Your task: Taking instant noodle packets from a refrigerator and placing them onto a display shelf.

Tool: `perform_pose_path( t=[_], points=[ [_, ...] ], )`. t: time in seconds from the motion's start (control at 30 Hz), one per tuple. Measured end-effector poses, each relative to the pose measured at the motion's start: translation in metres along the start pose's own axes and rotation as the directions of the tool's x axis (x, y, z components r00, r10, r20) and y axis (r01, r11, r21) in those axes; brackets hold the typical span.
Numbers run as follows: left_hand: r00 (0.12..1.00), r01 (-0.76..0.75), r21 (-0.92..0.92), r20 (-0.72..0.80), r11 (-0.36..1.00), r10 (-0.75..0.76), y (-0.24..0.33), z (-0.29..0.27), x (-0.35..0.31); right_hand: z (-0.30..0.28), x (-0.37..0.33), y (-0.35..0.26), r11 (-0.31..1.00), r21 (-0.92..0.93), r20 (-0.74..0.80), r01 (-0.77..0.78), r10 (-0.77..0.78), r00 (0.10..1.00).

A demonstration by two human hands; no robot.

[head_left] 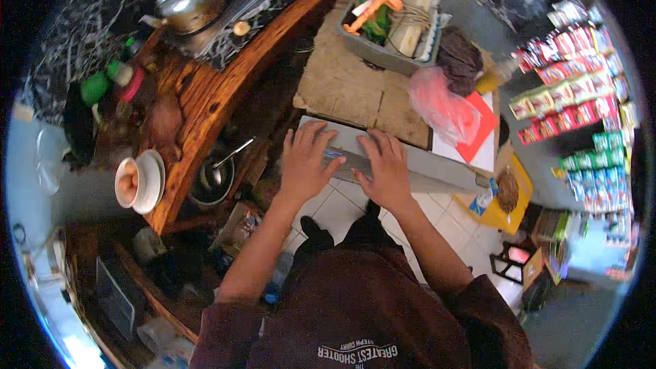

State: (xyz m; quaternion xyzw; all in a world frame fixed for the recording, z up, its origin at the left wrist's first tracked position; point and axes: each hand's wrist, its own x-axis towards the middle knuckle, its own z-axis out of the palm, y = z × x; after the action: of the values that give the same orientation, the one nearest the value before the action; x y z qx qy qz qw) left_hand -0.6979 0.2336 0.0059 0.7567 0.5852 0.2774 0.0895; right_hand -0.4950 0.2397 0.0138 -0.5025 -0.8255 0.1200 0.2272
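Both my hands rest side by side on the pale grey front edge (pixel 444 166) of a box-like unit whose top is covered with cardboard (pixel 339 89). My left hand (pixel 309 157) has its fingers spread over the left end of that edge, its thumb by a small blue label (pixel 333 154). A short gap to the right, my right hand (pixel 385 164) is also spread, fingertips near the cardboard's front border. Neither hand grips a loose object. What the undersides of the fingers touch is partly hidden.
On the cardboard stand a grey basin (pixel 383 58) of mixed items, a pink plastic bag (pixel 437 99) and a red sheet (pixel 481 126). A wooden counter (pixel 212 106) at left carries a bowl of eggs (pixel 128 182) and a kettle (pixel 191 10). Hanging sachets (pixel 567 99) line the right.
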Motion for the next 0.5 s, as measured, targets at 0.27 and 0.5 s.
perform_pose_path(
  t=[0.27,0.5],
  points=[
    [0.995,-0.09,-0.049,0.029,0.995,0.091,-0.011,0.016,0.0,0.019,-0.002,-0.013,0.993,-0.066,-0.107,-0.102,0.095,0.99],
    [0.997,-0.07,0.095,-0.007,0.993,0.072,-0.01,0.026,-0.003,0.021,-0.019,-0.008,0.995,-0.084,-0.098,-0.055,0.046,0.994]
  ],
)
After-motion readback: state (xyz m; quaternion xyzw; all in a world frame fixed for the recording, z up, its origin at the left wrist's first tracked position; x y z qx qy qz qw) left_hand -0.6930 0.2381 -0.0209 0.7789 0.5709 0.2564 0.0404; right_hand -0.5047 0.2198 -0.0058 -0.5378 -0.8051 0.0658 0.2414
